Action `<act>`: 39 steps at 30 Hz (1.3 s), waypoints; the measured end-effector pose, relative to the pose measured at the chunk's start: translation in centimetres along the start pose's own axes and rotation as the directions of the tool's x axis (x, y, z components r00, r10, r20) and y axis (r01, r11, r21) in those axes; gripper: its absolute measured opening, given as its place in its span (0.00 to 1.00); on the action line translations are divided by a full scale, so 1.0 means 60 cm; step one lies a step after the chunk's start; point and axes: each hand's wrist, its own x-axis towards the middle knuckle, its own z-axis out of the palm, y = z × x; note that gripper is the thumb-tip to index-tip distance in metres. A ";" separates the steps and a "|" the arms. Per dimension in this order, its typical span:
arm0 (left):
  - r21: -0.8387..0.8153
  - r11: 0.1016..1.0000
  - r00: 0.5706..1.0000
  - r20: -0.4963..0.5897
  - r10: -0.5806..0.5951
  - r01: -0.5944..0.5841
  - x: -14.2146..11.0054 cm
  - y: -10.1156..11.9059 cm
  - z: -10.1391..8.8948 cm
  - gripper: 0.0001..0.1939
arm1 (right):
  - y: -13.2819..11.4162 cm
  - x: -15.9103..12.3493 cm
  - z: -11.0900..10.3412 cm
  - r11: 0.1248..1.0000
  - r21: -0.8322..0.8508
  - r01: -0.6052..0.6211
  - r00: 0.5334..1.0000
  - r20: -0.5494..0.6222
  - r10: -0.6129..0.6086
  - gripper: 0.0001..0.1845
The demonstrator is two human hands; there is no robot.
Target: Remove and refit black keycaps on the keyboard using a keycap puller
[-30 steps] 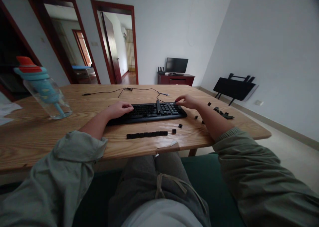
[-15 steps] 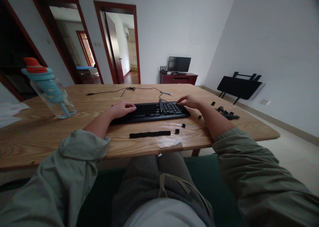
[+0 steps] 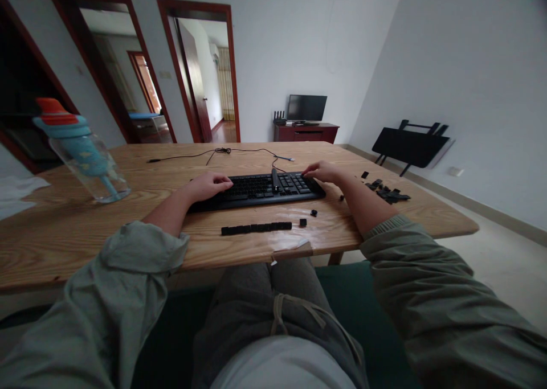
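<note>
A black keyboard (image 3: 256, 198) lies on the wooden table in front of me, with some keys looking absent from its lower rows. My left hand (image 3: 208, 187) is closed over the keyboard's left end, its thumb along the keys. At the upper right keys, the bent fingers of my right hand (image 3: 322, 171) press together; whatever they hold is hidden. A dark stick-shaped thing (image 3: 274, 178) lies across the keyboard between the hands. Nearer me is a row of black keycaps (image 3: 256, 228), with a loose keycap (image 3: 303, 222) and another keycap (image 3: 314, 213) to its right.
A pile of black keycaps (image 3: 391, 194) lies right of my right forearm. The cable (image 3: 223, 150) runs loosely behind the keyboard. A clear bottle with a red and blue lid (image 3: 92, 161) stands on the left, beside white paper (image 3: 19, 192). The table (image 3: 145, 252) has its edge close to me.
The view has shifted very slightly. My right hand has moved a little at the keyboard's upper right keys; the left hand stays in place.
</note>
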 end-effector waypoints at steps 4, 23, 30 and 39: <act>0.008 1.000 1.000 0.000 -0.006 0.006 -0.001 0.001 -0.001 0.27 | -0.001 -0.003 0.005 0.997 0.050 -0.052 0.999 -0.008 0.053 0.17; 0.005 1.000 1.000 0.010 0.014 -0.014 -0.002 0.003 -0.002 0.28 | 0.011 0.011 -0.006 0.968 0.191 -0.162 0.984 0.105 0.144 0.20; -0.005 1.000 1.000 0.006 0.001 -0.001 -0.003 -0.001 -0.001 0.26 | 0.005 0.029 -0.028 0.974 0.108 -0.201 0.961 0.214 0.174 0.23; 0.008 1.000 1.000 0.005 0.012 -0.012 -0.003 0.004 -0.001 0.26 | -0.003 0.031 -0.039 0.984 0.078 -0.158 0.962 0.235 0.136 0.22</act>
